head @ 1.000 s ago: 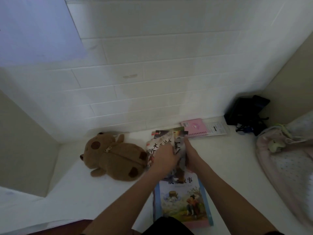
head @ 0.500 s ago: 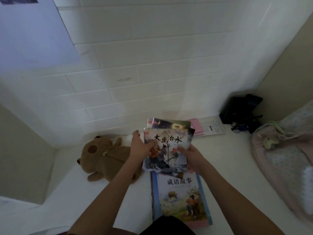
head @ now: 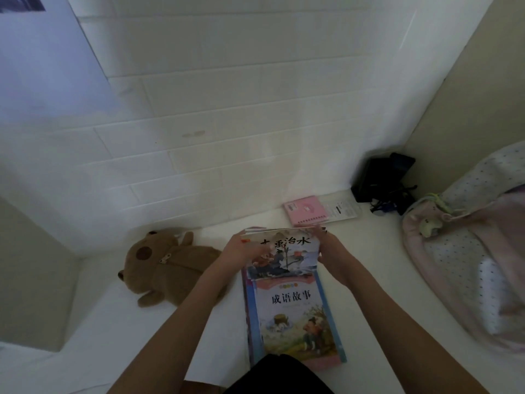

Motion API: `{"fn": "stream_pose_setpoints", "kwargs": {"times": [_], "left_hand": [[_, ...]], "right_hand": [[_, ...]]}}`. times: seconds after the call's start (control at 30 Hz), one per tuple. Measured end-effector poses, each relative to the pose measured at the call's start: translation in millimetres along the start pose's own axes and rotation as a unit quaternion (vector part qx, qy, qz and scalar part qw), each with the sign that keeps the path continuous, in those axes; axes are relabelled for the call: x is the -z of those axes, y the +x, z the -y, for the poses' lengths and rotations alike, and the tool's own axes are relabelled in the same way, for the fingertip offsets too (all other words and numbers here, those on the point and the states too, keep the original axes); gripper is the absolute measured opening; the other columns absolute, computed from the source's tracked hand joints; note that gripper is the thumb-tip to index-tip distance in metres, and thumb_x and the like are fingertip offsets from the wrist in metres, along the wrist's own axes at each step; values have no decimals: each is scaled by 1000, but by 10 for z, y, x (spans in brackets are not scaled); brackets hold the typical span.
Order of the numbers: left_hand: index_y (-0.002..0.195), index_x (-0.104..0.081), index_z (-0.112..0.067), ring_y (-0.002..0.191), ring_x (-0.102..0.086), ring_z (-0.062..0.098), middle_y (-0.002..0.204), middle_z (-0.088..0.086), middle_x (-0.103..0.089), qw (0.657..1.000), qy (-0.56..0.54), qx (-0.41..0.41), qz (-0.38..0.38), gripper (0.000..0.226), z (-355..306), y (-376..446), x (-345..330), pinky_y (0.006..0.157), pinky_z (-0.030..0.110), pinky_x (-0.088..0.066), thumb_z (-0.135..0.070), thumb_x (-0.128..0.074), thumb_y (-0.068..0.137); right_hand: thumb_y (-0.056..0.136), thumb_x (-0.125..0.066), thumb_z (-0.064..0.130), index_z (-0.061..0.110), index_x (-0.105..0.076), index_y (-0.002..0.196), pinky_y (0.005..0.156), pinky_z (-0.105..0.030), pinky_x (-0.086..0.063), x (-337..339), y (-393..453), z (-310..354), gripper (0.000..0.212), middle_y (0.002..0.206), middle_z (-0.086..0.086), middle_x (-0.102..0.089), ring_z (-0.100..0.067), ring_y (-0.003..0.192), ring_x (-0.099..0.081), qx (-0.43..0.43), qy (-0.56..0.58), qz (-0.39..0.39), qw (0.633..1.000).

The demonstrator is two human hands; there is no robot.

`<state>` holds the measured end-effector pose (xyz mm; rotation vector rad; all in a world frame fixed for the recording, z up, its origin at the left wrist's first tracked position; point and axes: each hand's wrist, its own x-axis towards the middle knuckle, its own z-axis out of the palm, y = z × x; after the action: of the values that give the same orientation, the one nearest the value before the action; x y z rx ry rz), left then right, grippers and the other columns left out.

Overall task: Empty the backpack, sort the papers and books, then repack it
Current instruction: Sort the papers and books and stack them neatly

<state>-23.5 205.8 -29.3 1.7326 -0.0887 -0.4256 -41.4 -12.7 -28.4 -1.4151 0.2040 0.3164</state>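
Sorting step in hand: left hand [head: 241, 249] and right hand [head: 331, 247], fingers curled on its side edges, hold a thin picture-book stack [head: 284, 253] over the large storybook [head: 295, 317] on the white bench [head: 369, 280]; next, I judge, squaring it down, with the pink backpack [head: 466, 251] lying well right.

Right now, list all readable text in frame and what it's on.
"大禹治水": cover of the top picture book in the stack held by the left hand and right hand; the first character is partly hidden by the left fingers.
"成语故事": cover of the blue-bordered storybook lying flat on the white surface.
Small line under that title: too small to read.
Labels on the pink notebook and clear packet: blurred, unreadable.
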Motion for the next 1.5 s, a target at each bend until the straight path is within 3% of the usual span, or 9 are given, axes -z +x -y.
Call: {"fn": "stream_pose_setpoints", "kwargs": {"times": [0.2,0.33,0.4,0.53,0.7,0.8,1.07,1.27,1.5], "left_hand": [[93,-67,-11,96,-64,33,98,15,-69,977,-145,98,-122,28,-85,27,-199,83,37,-49,-37,-56,89],[94,-71,-24,103,-63,31,105,10,-70,981,-158,72,-92,51,-65,9,-191,93,45,-50,-66,-67,66],[94,-70,-21,97,-66,25,98,6,-72,987,-141,43,-63,39,-26,-9,-159,85,38,-54,-51,-73,70],[83,-68,-15,67,-67,2,76,-8,-72,996,-49,56,-46,12,202,-57,-204,57,10,-50,-8,-75,77],[99,-63,-4,81,-65,10,90,4,-67,998,-17,47,-34,20,442,-125,-252,71,21,-51,-1,-69,81],[80,-62,-6,70,-62,7,74,0,-64,997,29,44,-59,9,362,-118,-279,62,14,-49,-8,-71,81],[102,-69,-11,92,-67,23,102,12,-70,970,94,222,13,49,528,-213,-270,75,36,-57,-55,-54,86],[82,-63,-9,61,-64,13,73,9,-65,941,217,258,10,50,802,-472,-413,43,17,-45,-55,-46,91],[66,-53,-16,53,-58,16,62,2,-57,911,330,247,-27,48,787,-543,-562,49,21,-45,-56,-43,92]], "right_hand": [[93,-48,25,16,-70,85,52,-23,-53,-186,58,6,26,85,-7,-70,-22,75,-68,-6,65,-127,990],[91,-54,44,17,-69,95,79,-31,-52,-233,101,-3,31,100,-5,-69,-22,96,-64,-4,66,-149,987],[86,-55,53,10,-65,110,87,-32,-52,-185,84,-46,50,112,-8,-67,-22,103,-62,-2,44,-122,992],[88,-62,24,9,-65,96,70,-17,-55,-110,-30,-182,18,98,-5,-67,-11,86,-62,-2,-30,-83,996],[83,-70,18,2,-72,77,59,-19,-50,-27,-129,-372,17,57,-3,-68,-9,65,-65,-2,-159,-62,985],[85,-68,10,1,-67,96,68,-24,-52,-22,-148,-396,15,74,4,-69,-2,69,-66,62,-169,-82,980],[74,-74,46,9,-48,87,63,-29,-40,147,-163,-615,46,85,-8,-56,-22,78,-55,-41,-427,-111,897],[75,-70,53,15,-51,101,69,-27,-42,190,-329,-789,50,101,-4,-62,-21,92,-59,-102,-516,-36,849],[76,-56,70,12,-56,109,76,-29,-47,169,-386,-817,67,109,-8,-64,-24,99,-63,-102,-640,-41,760]]}}
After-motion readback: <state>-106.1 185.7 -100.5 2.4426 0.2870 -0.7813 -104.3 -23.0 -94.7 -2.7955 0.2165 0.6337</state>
